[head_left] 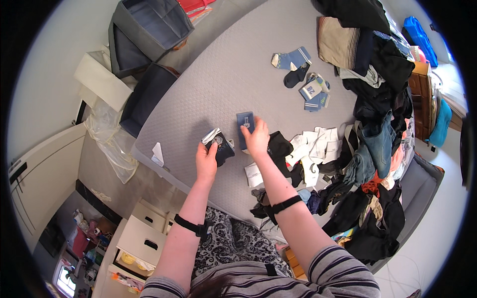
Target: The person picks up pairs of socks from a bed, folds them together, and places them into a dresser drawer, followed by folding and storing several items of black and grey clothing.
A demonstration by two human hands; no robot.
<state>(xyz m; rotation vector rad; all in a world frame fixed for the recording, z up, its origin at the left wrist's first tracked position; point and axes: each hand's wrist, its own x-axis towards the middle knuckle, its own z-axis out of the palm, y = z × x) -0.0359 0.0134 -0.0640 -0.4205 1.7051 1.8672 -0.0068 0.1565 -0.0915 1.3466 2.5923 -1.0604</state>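
Observation:
My left hand (206, 163) holds a folded black sock bundle (225, 150) with a pale edge, thumb on top, just above the bed. To its right, my right hand (256, 140) grips a folded blue sock bundle (242, 119) at its right side; the underside is hidden. Blue-and-white socks (289, 60) and a dark sock (296, 76) lie flat farther off. Near them is a pile of blue and grey socks (313, 93). White socks (318, 144) are heaped right of my right hand, beside a folded white bundle (253, 175) and a black sock (279, 146).
A large heap of clothes, with jeans (378, 144) and a striped beige garment (338, 42), covers the bed's right side. Grey fabric storage boxes (151, 30) stand on the floor beyond the bed's left edge. A white drawer unit (141, 228) is at lower left.

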